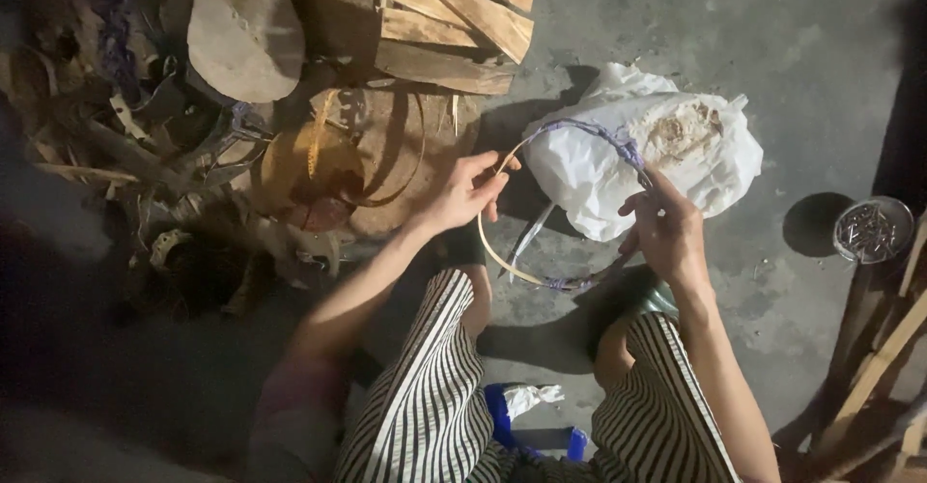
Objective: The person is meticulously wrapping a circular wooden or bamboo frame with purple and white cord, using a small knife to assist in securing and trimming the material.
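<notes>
I hold a bent cane hoop (502,251), partly wound with purple strip, above the concrete floor (792,48) and just in front of my knees. My left hand (466,191) has its grip closed on the hoop's bare left side, near its top. My right hand (666,232) pinches the wrapped right side. The white plastic bag (657,155) lies just beyond the hoop; a small round tin (873,229) sits well right of the bag, split wood planks (454,19) to its left.
</notes>
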